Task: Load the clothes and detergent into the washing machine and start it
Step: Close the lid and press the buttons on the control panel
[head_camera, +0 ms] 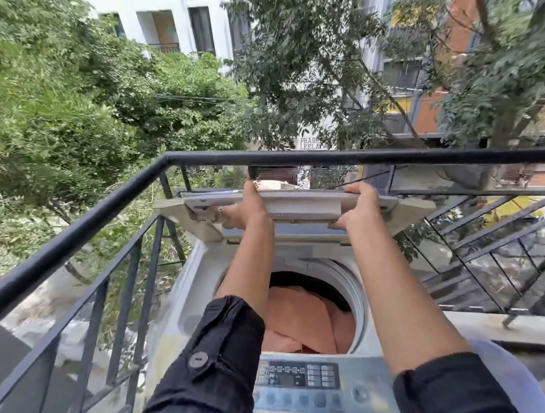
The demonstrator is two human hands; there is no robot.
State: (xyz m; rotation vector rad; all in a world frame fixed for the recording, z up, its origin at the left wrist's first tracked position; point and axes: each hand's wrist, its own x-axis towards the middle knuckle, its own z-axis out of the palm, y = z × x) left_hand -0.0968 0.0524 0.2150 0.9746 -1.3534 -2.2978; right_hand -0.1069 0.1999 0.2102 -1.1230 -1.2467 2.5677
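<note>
A white top-loading washing machine (187,294) stands in the balcony corner. Its folding lid (299,204) is raised at the far side. My left hand (245,208) grips the lid's front edge left of centre, a ring on one finger. My right hand (359,205) grips the same edge further right. The round drum (349,278) is open and holds orange clothes (300,319) with a dark garment (288,278) behind them. The control panel (302,377) with buttons lies near me between my forearms. No detergent is in view.
A black metal railing (75,231) runs close along the left and behind the machine (325,156), just beyond the raised lid. A concrete ledge (501,323) lies to the right. Trees and buildings fill the background.
</note>
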